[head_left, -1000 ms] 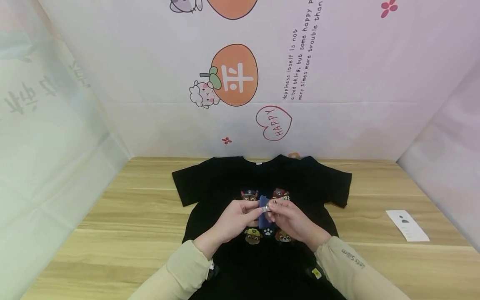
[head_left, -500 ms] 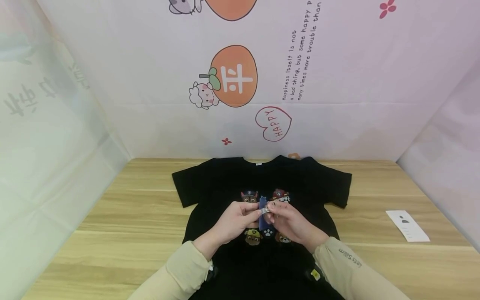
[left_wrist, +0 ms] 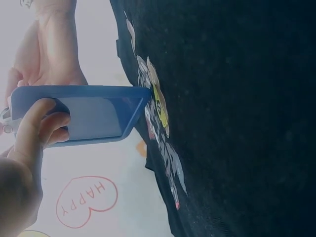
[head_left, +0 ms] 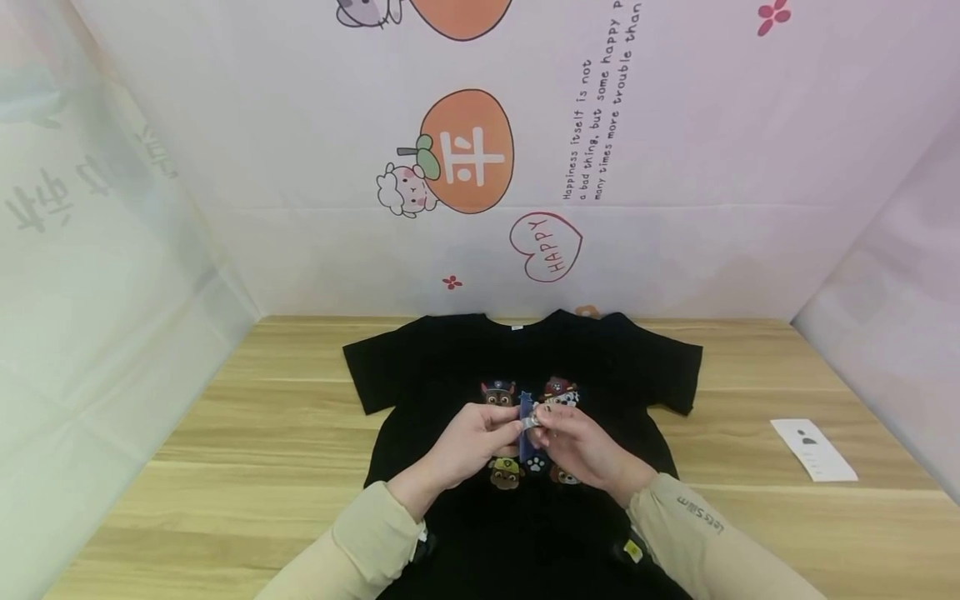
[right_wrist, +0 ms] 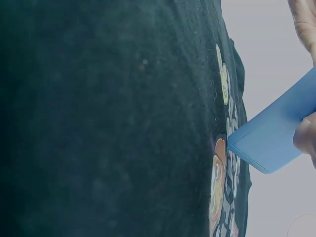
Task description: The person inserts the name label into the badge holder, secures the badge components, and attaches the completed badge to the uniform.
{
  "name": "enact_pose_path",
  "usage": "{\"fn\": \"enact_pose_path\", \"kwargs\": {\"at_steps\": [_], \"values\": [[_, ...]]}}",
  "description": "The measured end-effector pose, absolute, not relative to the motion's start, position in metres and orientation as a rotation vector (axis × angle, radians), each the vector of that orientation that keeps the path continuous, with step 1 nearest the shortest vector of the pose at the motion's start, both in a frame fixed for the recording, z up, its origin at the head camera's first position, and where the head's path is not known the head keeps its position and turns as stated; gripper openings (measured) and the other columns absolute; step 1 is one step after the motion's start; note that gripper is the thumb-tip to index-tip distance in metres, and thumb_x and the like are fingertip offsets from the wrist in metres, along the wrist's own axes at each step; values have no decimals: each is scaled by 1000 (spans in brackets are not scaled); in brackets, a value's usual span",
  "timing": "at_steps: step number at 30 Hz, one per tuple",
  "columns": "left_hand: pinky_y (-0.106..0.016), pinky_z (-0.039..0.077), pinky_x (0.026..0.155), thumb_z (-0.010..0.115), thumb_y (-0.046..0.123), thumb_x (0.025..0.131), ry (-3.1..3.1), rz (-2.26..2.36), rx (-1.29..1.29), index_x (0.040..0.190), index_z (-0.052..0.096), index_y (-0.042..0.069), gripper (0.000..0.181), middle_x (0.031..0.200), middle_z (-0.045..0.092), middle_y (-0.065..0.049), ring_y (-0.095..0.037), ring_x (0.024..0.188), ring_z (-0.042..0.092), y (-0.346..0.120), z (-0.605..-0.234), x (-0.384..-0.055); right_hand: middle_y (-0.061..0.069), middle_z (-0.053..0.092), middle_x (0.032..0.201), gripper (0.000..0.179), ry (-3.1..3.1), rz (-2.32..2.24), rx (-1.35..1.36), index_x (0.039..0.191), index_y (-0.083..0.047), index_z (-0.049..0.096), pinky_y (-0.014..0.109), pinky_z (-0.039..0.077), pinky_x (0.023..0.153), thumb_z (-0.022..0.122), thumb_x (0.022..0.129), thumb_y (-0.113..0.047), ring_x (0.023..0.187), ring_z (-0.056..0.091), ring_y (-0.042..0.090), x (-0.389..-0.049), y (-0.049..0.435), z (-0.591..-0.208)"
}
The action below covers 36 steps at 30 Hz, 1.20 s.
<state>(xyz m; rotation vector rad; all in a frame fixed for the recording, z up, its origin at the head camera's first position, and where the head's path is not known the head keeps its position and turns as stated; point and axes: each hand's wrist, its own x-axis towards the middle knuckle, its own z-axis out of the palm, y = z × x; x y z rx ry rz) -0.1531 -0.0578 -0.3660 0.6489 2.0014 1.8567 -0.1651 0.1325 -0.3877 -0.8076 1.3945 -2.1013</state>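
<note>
A blue badge holder (left_wrist: 98, 116) with a pale window is held upright over the front of a black T-shirt (head_left: 480, 533), almost edge-on in the head view. My left hand (head_left: 472, 437) grips it from the left, its fingers (left_wrist: 52, 123) curled against the window in the left wrist view. From the other side, my right hand (head_left: 581, 442) pinches the small metal clip and strap (head_left: 531, 422) at the holder's upper end. In the right wrist view, a fingertip (right_wrist: 306, 136) touches the holder's plain blue face (right_wrist: 269, 143). The holder's lower edge is close to the shirt; contact is unclear.
The T-shirt lies spread on a wooden table (head_left: 247, 467), with cartoon dog heads printed on its chest. A white card (head_left: 813, 450) with a dark portrait symbol lies to the right. Printed cloth (head_left: 337, 250) walls the table's back and sides.
The badge holder has turned more edge-on to the head view, and my right hand has shifted very slightly. Both hands keep their hold; the T-shirt and white card stay put.
</note>
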Motion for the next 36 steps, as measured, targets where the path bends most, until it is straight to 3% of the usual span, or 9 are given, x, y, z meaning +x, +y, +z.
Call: {"fn": "enact_pose_path", "kwargs": {"at_steps": [16,24,29,36], "values": [[-33,52,86,47,4,97,2016,1851,639,127,50,-13,34,126,56,-29,-34,112,58,-55,-365,-153,-12,49,75,33,1351,-2131,-825,82,-20,57,21,37,78,32,103,-14,75,44,8,-163,135,-388],[-30,53,85,47,2,96,2001,1900,599,127,48,-13,35,129,53,-29,-35,112,58,-52,-369,-152,-10,48,75,38,1250,-2154,-811,83,-18,56,22,36,78,26,104,-12,72,35,15,-162,137,-388],[-28,52,86,44,-5,95,1932,2010,509,130,45,-11,36,132,50,-29,-35,116,55,-50,-370,-150,-9,48,76,45,1098,-2220,-857,84,-17,58,19,37,79,19,105,-11,73,41,10,-165,139,-385],[-29,51,87,45,-5,94,1931,2006,535,132,43,-12,39,133,49,-28,-34,118,53,-54,-368,-151,-9,47,76,44,1173,-2198,-869,82,-17,57,20,35,78,20,104,-10,74,43,9,-166,136,-382]]}}
